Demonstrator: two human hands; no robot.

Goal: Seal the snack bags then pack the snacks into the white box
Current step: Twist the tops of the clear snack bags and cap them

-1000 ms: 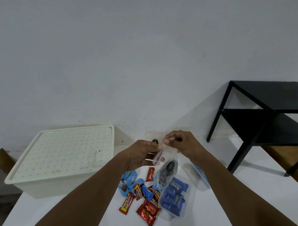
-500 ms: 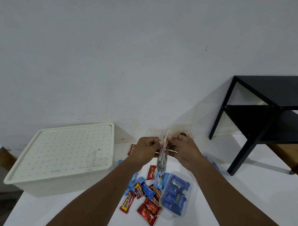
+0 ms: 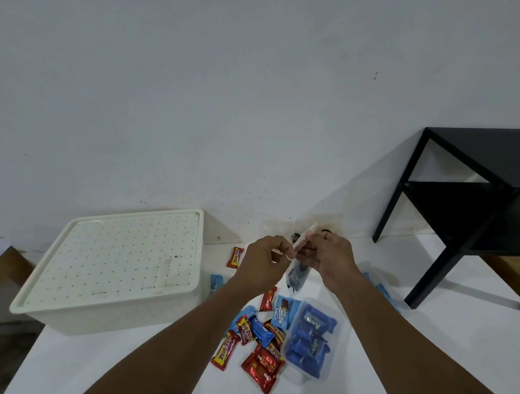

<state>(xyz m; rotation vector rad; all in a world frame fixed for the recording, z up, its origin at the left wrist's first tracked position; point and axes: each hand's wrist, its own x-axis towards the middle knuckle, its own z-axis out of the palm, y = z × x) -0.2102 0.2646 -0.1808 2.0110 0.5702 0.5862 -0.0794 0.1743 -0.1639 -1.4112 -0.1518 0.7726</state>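
Hands at work over a white table (image 3: 425, 338): a person's left hand (image 3: 263, 261) and right hand (image 3: 332, 256) pinch the top edge of a small clear snack bag (image 3: 297, 277) from either side. The fingers of both hands curl onto its strip-like mouth, which tilts up toward the right hand's fingertips. The bag hangs below the fingers, clear of the tabletop, with dark pieces gathered in its lower half; whether its mouth is pressed closed cannot be made out. Beneath the fingers and nearer the person lies a scatter of loose snacks (image 3: 258, 336) in red, yellow and blue wrappers, some overlapping. Just right of them a second clear bag (image 3: 312, 345), packed with dark-blue packets, lies flat on the table. One red-and-yellow wrapper (image 3: 235, 257) lies alone just left of the left hand's knuckles, with a pale-blue wrapper (image 3: 216, 281) below it beside the box. The white box (image 3: 109, 267) sits well to the left of the fingers, its dotted lid on. More blue packets (image 3: 382, 291) peek out from behind the right forearm. Beyond the fingers, small dark pieces (image 3: 326, 230) lie at the foot of the pale wall (image 3: 227, 91), and a black side table (image 3: 476, 191) stands well off to the right of the right hand.
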